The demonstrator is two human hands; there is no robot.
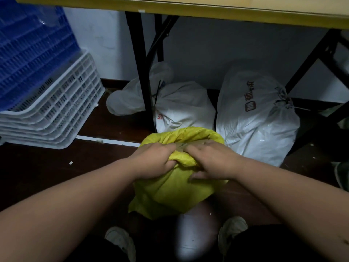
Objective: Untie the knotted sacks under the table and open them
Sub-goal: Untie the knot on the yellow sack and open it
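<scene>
A yellow sack (173, 191) stands on the dark floor just in front of me. My left hand (153, 160) and my right hand (209, 160) both grip its bunched neck, fingers dug into the folds, knuckles nearly touching. The knot itself is hidden under my fingers. Behind it, under the table, lies a white sack (181, 104) tied at its neck with a dark cord. To the right stands a second white sack (253, 118) with dark printed characters, its neck also tied.
The yellow table edge (188, 8) runs overhead, with black folding legs (141, 72) close behind the sacks. Stacked white crates (56, 110) and a blue crate (28, 44) fill the left. My shoes (120, 241) are at the bottom.
</scene>
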